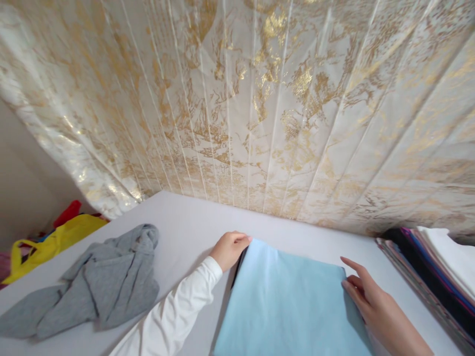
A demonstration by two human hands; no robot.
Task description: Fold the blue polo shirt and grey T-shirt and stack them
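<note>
Blue cloth [293, 301] flat; left hand [230, 249] pinching its corner, right hand [373, 296] loosely spread. Grey garment [115, 279] crumpled toward bench's [185, 215] left edge.

The left sleeve [168, 309] is white, creased; right forearm [399, 324] bare.

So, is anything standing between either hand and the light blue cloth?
Nothing visible. The left hand pinches the far left corner of the light blue cloth; the right hand is at its right edge, grip unclear. The grey garment lies off to the left, the folded stack to the right.
</note>
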